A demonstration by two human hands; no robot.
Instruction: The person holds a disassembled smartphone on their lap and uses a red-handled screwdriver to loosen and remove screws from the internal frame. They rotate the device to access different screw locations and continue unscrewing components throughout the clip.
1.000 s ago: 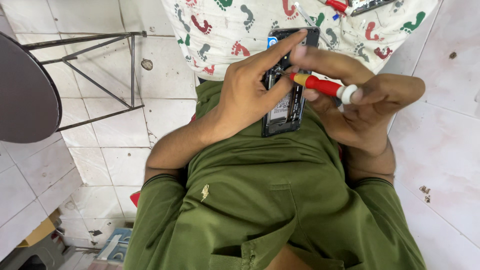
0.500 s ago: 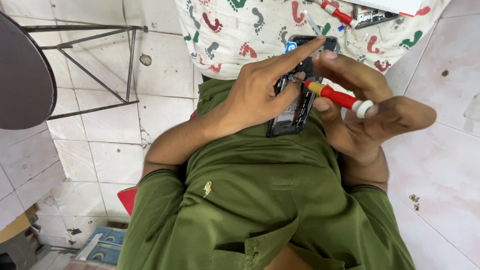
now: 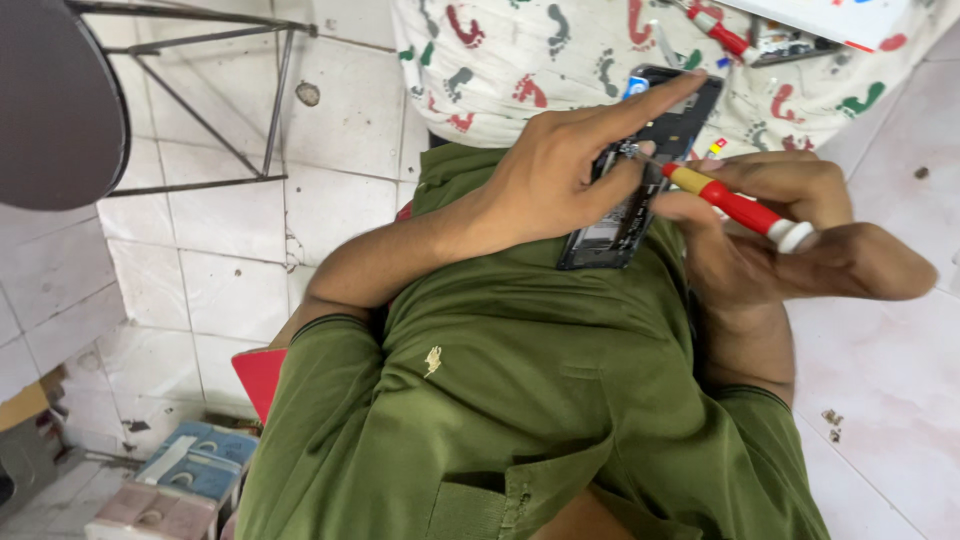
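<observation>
Pinched between thumb and fingers of the right hand (image 3: 790,225), a red-and-yellow screwdriver (image 3: 735,205) slants toward the phone (image 3: 640,165), its thin tip touching the opened back near the upper half. That hand is closed firmly round the handle, with the white end cap sticking out past the knuckles. The left hand (image 3: 560,175) lies across the phone from the other side: its forefinger stretches along the top edge, the thumb presses at the middle close to the tip, and the remaining fingers curl under the body, so it is clamped on the phone and steadies it.

The phone has its back cover off, with dark inner parts showing, and rests on the person's lap over the green shirt (image 3: 520,400), just below the near edge of a cloth (image 3: 520,60) printed with red and green footprints. A 2nd red screwdriver (image 3: 720,28) and some small parts lie near the cloth's far edge. At the left stands a round stool (image 3: 55,100) on a tiled floor.

Judging by the tip's place, a screw inside the phone is being worked. Next, the tip must stay seated while the handle turns, the left hand keeping the phone from twisting.
</observation>
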